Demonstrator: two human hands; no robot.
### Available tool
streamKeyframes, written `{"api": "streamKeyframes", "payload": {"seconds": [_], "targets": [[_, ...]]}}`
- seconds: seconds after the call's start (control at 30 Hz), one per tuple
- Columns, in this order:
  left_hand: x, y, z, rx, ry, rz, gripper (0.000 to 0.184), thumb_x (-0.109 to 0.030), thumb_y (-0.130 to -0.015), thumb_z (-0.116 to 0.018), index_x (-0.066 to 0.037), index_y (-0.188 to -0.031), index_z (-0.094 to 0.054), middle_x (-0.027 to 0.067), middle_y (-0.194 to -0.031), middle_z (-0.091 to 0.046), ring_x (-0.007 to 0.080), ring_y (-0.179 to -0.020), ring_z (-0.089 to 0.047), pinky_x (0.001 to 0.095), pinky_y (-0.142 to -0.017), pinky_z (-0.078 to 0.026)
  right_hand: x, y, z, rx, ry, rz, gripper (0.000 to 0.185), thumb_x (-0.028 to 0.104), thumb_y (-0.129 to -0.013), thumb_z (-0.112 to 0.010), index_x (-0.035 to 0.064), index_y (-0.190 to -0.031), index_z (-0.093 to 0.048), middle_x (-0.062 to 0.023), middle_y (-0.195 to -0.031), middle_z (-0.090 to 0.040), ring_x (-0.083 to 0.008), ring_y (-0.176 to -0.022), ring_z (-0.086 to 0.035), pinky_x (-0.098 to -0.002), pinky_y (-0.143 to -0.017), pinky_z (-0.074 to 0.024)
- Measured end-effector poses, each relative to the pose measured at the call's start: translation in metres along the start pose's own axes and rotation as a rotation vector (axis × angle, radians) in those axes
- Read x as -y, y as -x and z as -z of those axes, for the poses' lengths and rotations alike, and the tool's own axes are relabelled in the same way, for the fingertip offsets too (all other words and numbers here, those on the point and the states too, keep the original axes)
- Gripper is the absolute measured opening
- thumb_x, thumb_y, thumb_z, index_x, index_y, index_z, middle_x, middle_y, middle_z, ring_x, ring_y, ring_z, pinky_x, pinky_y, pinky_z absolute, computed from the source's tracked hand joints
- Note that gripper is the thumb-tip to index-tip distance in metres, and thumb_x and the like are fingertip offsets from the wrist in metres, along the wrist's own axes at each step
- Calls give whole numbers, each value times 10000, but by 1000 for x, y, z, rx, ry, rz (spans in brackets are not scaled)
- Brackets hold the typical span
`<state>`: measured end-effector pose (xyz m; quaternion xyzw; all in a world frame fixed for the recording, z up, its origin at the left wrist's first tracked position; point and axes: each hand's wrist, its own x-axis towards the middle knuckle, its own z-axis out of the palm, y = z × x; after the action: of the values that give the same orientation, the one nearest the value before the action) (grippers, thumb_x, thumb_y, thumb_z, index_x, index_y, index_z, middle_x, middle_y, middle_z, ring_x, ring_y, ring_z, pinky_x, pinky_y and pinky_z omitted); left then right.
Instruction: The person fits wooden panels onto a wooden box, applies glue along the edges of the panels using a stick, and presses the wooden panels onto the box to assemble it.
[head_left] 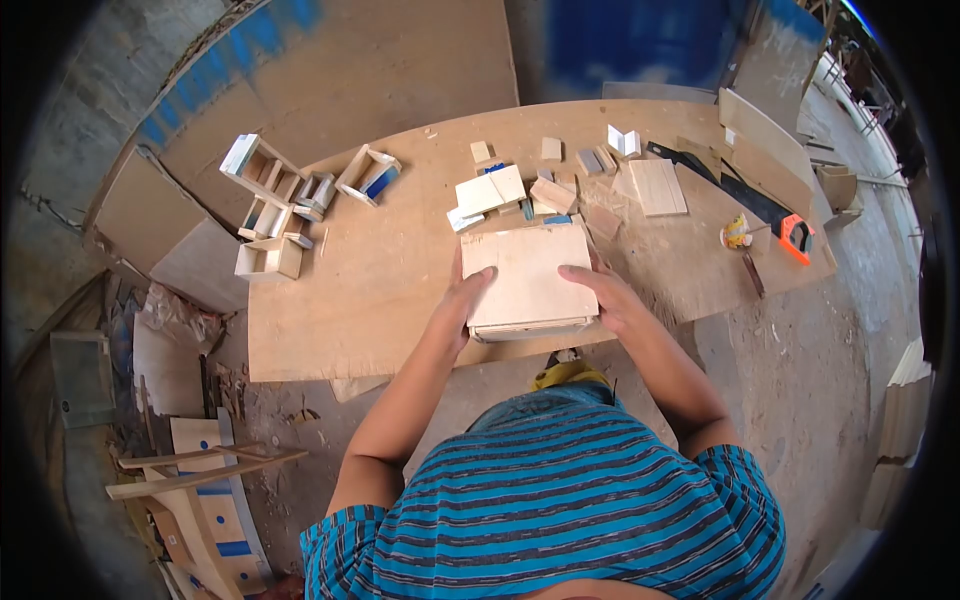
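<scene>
A pale wooden box with a flat panel on top is held at the table's near edge, in front of my body. My left hand grips its left side, the thumb resting on the top panel. On the right side my right hand holds it the same way, thumb on top. The fingers of both hands are mostly hidden behind the sides of the box. Just beyond it lie small wood blocks and pale boards, some with blue parts.
Small open wooden boxes stand at the left of the table. To the right are a flat board, a handsaw with an orange handle, a small yellow-white container and a dark narrow tool. Wood pieces lie lower left.
</scene>
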<state>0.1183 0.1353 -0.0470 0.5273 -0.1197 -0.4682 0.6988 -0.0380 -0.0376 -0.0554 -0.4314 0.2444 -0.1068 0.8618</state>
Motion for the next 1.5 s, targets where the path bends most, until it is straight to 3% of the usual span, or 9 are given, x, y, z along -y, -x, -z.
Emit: {"api": "streamKeyframes", "payload": {"seconds": [0.37,0.57,0.67,0.77,0.87,1.1,1.23,1.43,1.5], "targets": [[-9,7,-1,35,-75,-29,857,-219,-840,-648,-76,-1498,-117,146,-1409,-403,255,-1264,-431,305,-1032,-356,-3,-3,8,-13,-33,-33,683,266,-832,-699,97,-1406,-371,-88,-1311,-503,-211,-1204,-495,-334,-986,-431],[0,19,23,4,-15,211,851,-415,-865,-583,-218,-1520,-75,147,-1515,-243,265,-1382,-260,553,-1065,-242,22,-1,17,-144,180,-255,591,560,-876,-538,183,-1329,-494,-48,-1324,-497,-170,-1191,-476,-386,-956,-412],[6,46,35,-171,-203,144,823,-509,-868,-532,-227,-1514,-107,129,-1554,-150,300,-1404,-195,501,-997,-380,24,-20,34,-225,319,32,585,565,-863,-529,227,-1339,-490,-7,-1269,-531,-173,-1096,-485,-395,-886,-356],[11,80,39,-168,-148,64,801,-519,-884,-495,-283,-1515,-62,108,-1580,23,311,-1440,-11,501,-1041,-322,58,-32,29,-18,582,141,592,543,-882,-495,184,-1352,-488,-45,-1304,-510,-221,-1160,-463,-395,-942,-342],[27,109,24,-186,56,68,804,-505,-888,-490,-277,-1516,-43,119,-1579,8,313,-1446,-4,525,-1076,-249,81,-66,28,185,750,-8,554,526,-925,-467,145,-1326,-498,-60,-1306,-514,-185,-1167,-481,-329,-967,-367],[53,122,-36,-285,46,41,995,-461,-838,-601,-268,-1496,120,116,-1571,97,330,-1443,-15,544,-1104,-182,83,-148,9,482,763,-317,571,522,-936,-476,72,-1282,-532,-108,-1229,-552,-193,-1134,-523,-332,-1014,-388],[57,109,-66,-430,133,-33,1054,-481,-809,-626,-262,-1488,151,120,-1570,95,332,-1444,11,556,-1110,-143,62,-175,8,658,742,-408,607,545,-895,-541,77,-1283,-541,-142,-1277,-502,-213,-1160,-515,-324,-990,-414],[63,78,-101,-661,166,-159,1020,-419,-849,-613,-230,-1484,163,76,-1574,54,310,-1441,-10,519,-1118,-86,32,-182,4,816,605,-437,585,510,-922,-516,80,-1319,-504,-88,-1245,-528,-171,-1143,-511,-300,-973,-422],[64,65,-108,-732,209,-178,1025,-390,-839,-634,-239,-1485,147,95,-1561,-19,318,-1423,-86,525,-1106,-137,28,-181,0,878,567,-397,576,492,-938,-494,70,-1331,-487,-79,-1261,-531,-154,-1160,-498,-287,-980,-413]]}}
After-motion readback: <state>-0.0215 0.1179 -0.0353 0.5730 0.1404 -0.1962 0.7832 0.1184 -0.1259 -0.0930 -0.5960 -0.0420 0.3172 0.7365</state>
